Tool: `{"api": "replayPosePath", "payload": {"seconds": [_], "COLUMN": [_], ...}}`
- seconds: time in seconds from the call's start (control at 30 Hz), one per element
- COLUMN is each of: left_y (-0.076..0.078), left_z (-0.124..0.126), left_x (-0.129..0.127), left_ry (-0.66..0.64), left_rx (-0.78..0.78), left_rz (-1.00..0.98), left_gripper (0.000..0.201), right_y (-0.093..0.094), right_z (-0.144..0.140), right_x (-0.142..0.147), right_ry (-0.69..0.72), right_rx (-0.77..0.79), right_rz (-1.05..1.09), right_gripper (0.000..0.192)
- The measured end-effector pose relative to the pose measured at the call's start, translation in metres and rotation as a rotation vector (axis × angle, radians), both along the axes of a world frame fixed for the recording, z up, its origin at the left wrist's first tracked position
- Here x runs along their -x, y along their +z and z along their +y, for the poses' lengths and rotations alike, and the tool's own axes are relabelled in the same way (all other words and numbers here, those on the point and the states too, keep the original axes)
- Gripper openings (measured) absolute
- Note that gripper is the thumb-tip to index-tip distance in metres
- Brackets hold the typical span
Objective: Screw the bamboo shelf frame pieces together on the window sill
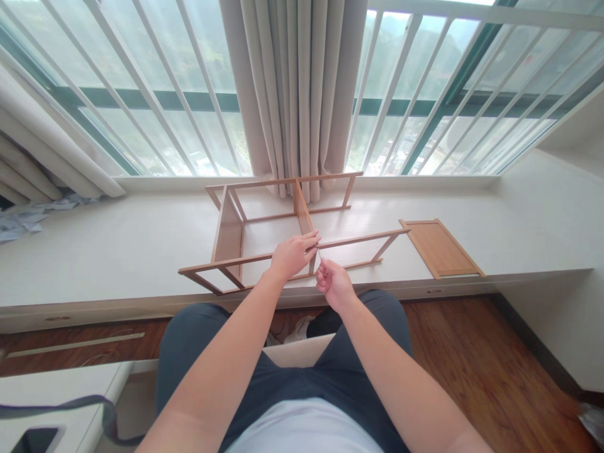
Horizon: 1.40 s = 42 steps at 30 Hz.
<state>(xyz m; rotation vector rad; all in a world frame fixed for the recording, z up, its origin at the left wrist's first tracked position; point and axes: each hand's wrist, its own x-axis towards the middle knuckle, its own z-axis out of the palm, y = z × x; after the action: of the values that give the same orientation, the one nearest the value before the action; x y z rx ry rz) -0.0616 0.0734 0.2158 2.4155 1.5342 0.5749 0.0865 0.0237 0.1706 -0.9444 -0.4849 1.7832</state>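
Note:
A wooden shelf frame (257, 258) lies on its side on the white window ledge, with two panels fitted between its ladder-like sides. My left hand (293, 256) is closed over the near side rail, by the edge of the middle panel (303, 207). Just right of it, my right hand (334, 283) is curled around a thin metal rod that looks like a hex key (319, 253). The rod's upper end points at the rail beside my left fingers. Its exact contact with the rail is hidden.
A loose wooden panel (441, 247) lies at the ledge's right front edge. Behind the shelf hang grey curtains (297, 88) and white window bars. Papers (28, 220) lie far left. A white table (56, 396) with a dark strap stands at lower left.

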Motion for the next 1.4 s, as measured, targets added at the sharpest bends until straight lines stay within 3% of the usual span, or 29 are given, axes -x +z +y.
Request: {"api": "replayPosePath", "payload": {"seconds": [0.2,0.33,0.53,0.63,0.77,0.87,0.97,1.1,1.2,1.4], "left_y": [0.001,0.003,0.000,0.000,0.005,0.010,0.017,0.029,0.030,0.016], "left_z": [-0.001,-0.002,0.001,0.004,0.014,0.027,0.042,0.056,0.062,0.073], "left_x": [-0.001,-0.001,0.000,0.001,0.007,0.012,0.013,0.009,0.008,0.013], "left_ry": [0.010,0.017,-0.016,-0.037,-0.011,-0.072,-0.189,-0.294,-0.367,-0.416], "left_rx": [-0.011,-0.001,-0.017,-0.048,-0.049,-0.026,0.087,0.174,0.163,0.162], "left_rz": [0.019,0.026,-0.028,-0.114,-0.243,-0.183,-0.097,-0.086,-0.114,-0.178], "left_gripper": [0.042,0.042,0.040,0.038,0.039,0.045,0.034,0.023,0.021,0.021], "right_y": [-0.003,-0.001,-0.007,-0.013,-0.007,0.009,0.021,0.016,0.010,0.013], "right_z": [0.000,-0.002,-0.010,-0.016,-0.019,-0.007,0.015,0.039,0.041,0.034], "right_x": [0.000,0.002,0.008,0.005,-0.015,-0.033,-0.046,-0.049,-0.046,-0.041], "right_ry": [0.106,0.106,0.035,-0.035,-0.191,-0.230,-0.133,0.027,0.027,-0.029], "right_rx": [0.122,0.107,0.003,-0.105,-0.458,-0.770,-0.895,-0.901,-0.875,-0.887], "right_rz": [0.339,0.329,0.099,-0.113,-0.701,-0.998,-1.102,-1.177,-1.144,-1.123], "right_gripper": [0.027,0.029,0.035,0.039,0.039,0.033,0.031,0.031,0.031,0.031]}}
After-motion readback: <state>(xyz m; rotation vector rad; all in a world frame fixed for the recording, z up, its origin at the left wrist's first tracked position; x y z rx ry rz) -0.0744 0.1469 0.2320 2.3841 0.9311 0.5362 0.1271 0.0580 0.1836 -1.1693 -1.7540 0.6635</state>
